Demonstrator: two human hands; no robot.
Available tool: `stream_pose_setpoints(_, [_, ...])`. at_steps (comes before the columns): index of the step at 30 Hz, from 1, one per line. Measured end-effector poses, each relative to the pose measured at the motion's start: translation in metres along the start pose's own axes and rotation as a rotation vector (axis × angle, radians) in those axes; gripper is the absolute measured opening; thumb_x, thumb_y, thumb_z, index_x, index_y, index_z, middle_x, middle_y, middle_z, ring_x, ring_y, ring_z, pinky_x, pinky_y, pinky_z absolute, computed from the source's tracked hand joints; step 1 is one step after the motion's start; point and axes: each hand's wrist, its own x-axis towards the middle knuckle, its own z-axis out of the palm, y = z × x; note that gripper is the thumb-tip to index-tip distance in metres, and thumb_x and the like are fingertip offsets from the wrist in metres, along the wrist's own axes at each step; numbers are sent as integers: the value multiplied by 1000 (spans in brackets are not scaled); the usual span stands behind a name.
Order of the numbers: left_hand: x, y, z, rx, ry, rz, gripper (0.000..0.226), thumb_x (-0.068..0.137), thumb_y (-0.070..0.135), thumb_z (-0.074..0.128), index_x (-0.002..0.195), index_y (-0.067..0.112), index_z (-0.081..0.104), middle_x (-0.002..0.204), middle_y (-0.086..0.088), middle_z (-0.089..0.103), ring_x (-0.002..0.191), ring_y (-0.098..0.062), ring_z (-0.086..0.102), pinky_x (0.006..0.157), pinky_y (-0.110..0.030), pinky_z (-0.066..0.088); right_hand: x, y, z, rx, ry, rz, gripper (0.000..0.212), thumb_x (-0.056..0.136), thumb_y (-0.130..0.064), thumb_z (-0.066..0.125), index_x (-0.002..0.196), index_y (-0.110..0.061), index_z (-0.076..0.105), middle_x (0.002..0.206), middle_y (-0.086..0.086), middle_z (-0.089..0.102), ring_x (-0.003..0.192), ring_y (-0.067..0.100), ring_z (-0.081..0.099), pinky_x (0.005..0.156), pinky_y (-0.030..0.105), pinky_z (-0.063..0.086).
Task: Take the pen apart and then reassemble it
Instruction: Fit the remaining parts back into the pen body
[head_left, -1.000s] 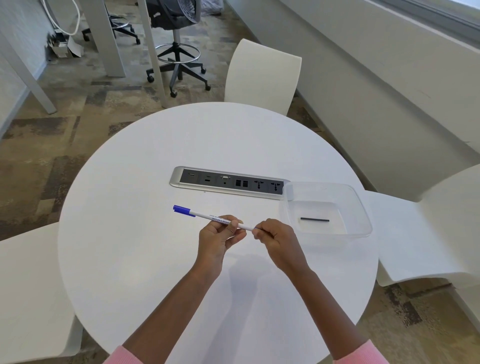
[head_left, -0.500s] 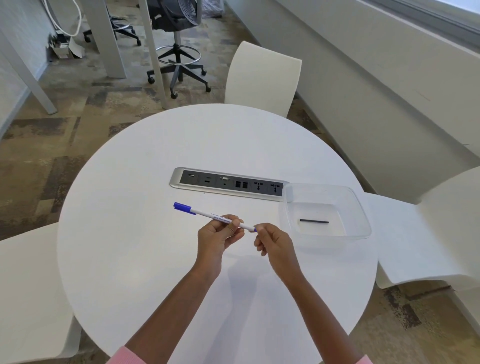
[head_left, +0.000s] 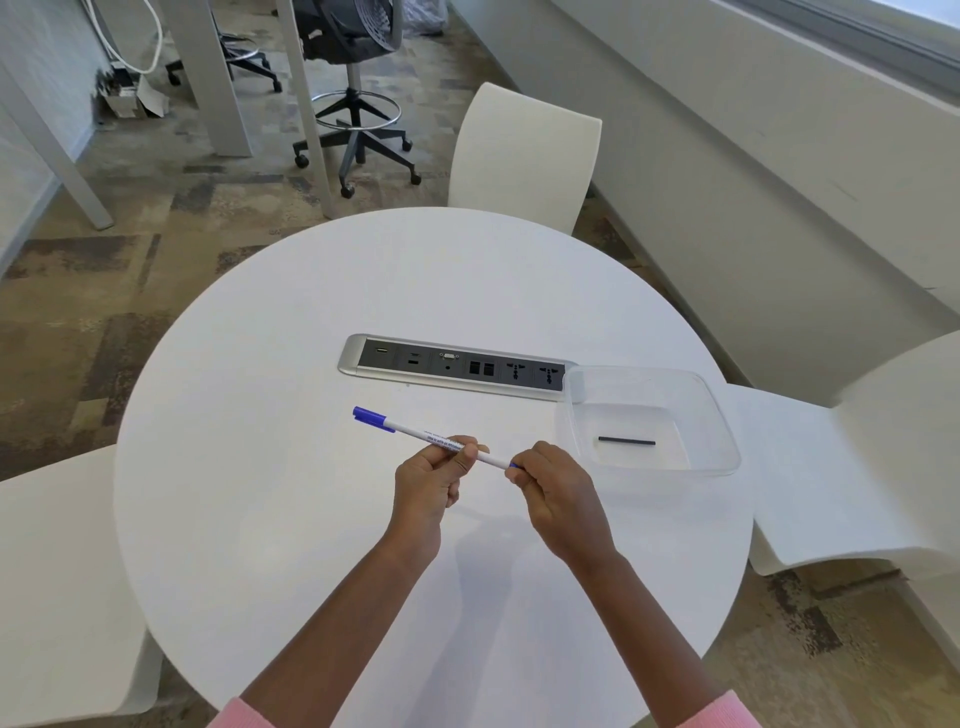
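Pen (head_left: 410, 429) held up off the round white worktop (head_left: 270, 519) between both hands, slanted, blue cap (head_left: 370, 415) pointing far-left. Left grip (head_left: 426, 480): fingers curled round the white barrel about mid-length, thumb on it. Right grip (head_left: 558, 493): fingertips pinch the pen's near blue end, other fingers curled in. Clear tray (head_left: 724, 415) sits on the worktop just right of the hands, with a thin black stick (head_left: 626, 442) lying flat inside. Socket panel (head_left: 452, 366) is set in the worktop beyond the pen; the tray's corner overlaps its right end.

Bright even daylight, soft shadows, sharp focus, wide-angle edge distortion
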Motion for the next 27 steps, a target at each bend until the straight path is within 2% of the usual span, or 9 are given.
stream_pose_setpoints(5, [0, 1, -1, 36, -19, 22, 11, 82, 5, 63, 77, 13, 68, 53, 11, 63, 42, -6, 26, 41, -12, 23, 6, -14, -8, 422, -165, 432, 28, 82, -19, 50, 54, -18, 52, 53, -3, 45, 49, 6, 38, 50, 16, 29])
stream_pose_setpoints(7, [0, 1, -2, 60, -18, 35, 9, 82, 4, 62, 79, 11, 67, 49, 11, 62, 40, -6, 28, 40, -11, 22, 9, -15, -12, 626, -259, 602, 36, 87, -9, 51, 52, -14, 53, 49, -1, 42, 44, 8, 36, 48, 18, 31])
stream_pose_setpoints(10, [-1, -2, 1, 71, -10, 50, 8, 82, 4, 63, 80, 10, 67, 49, 12, 62, 42, -5, 29, 41, -11, 24, 9, -14, -15, 851, -342, 767, 35, 92, -13, 47, 59, -10, 59, 49, -2, 46, 43, 8, 39, 45, 16, 36])
stream_pose_setpoints(13, [0, -5, 3, 41, 14, 53, 10, 82, 6, 64, 78, 14, 67, 59, 15, 68, 57, -9, 41, 54, -14, 37, 6, -13, -12, 844, -223, 733, 35, 95, -18, 43, 67, -10, 65, 51, -4, 51, 44, 6, 44, 46, 15, 40])
stream_pose_setpoints(16, [2, -7, 3, -43, -24, 36, 10, 83, 6, 62, 80, 14, 67, 70, 11, 72, 79, -13, 58, 73, -21, 48, 3, -13, -8, 676, -95, 612, 23, 91, -10, 50, 74, -16, 64, 57, -1, 55, 51, 8, 49, 51, 14, 44])
stream_pose_setpoints(18, [3, -8, 3, -128, -59, 24, 11, 85, 2, 58, 83, 9, 66, 83, 1, 71, 87, -17, 63, 73, -20, 54, 1, -12, -6, 589, -49, 568, 22, 87, -5, 54, 74, -21, 62, 60, -3, 57, 52, 4, 50, 54, 13, 45])
stream_pose_setpoints(21, [4, -7, 4, -256, -105, 0, 14, 88, -1, 52, 93, 4, 63, 92, -7, 70, 88, -19, 66, 74, -21, 57, -2, -11, -5, 444, -21, 471, 16, 86, -3, 54, 80, -16, 63, 67, -3, 57, 59, 6, 51, 59, 15, 43])
stream_pose_setpoints(24, [6, -5, 3, -367, -137, -25, 16, 89, -3, 49, 98, 4, 61, 83, -6, 74, 82, -17, 70, 77, -24, 57, -3, -10, -4, 310, -44, 354, 10, 87, -6, 54, 87, -10, 62, 72, 5, 59, 68, 17, 52, 62, 23, 42])
stream_pose_setpoints(27, [7, -3, 3, -395, -155, -34, 16, 89, -4, 47, 98, 3, 59, 79, -6, 74, 78, -16, 72, 75, -24, 58, -2, -11, -5, 287, -27, 316, 7, 87, -10, 55, 89, -14, 61, 74, 9, 61, 70, 17, 52, 60, 19, 41])
